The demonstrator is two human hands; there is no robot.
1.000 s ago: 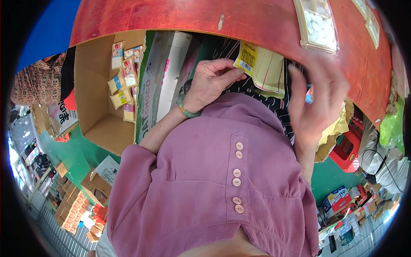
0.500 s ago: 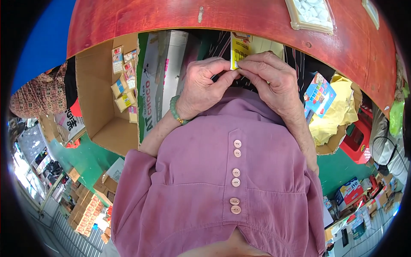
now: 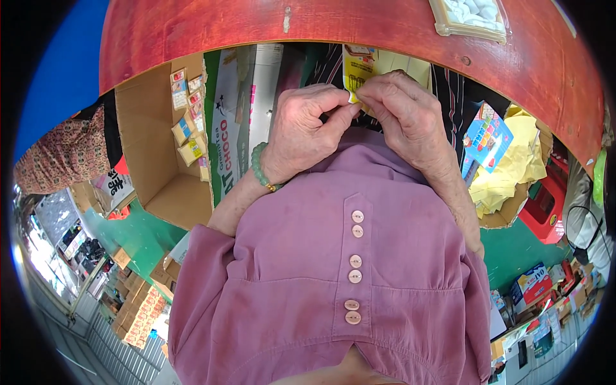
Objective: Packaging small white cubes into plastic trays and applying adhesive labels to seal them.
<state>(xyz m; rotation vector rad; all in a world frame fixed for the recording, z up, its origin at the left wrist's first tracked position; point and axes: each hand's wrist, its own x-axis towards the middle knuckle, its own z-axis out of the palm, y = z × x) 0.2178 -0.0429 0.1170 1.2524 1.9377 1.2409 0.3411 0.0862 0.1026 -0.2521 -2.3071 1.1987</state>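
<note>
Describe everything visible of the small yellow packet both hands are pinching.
The yellow packet is a small flat sachet, glossy like plastic film, yellow with a picture panel at the top and white at its lower corner. It hangs roughly upright just under the edge of the red wooden table, above the purple shirt. The left hand and right hand meet at its lower corner, fingertips pinching it; its lower part is hidden behind them. Whether it is torn open cannot be told.

A curved red-brown wooden counter [image 3: 192,29] is seen across the top. A shallow tray of white pieces [image 3: 471,16] is set on it, right of a small pale mark [image 3: 288,16].
</note>
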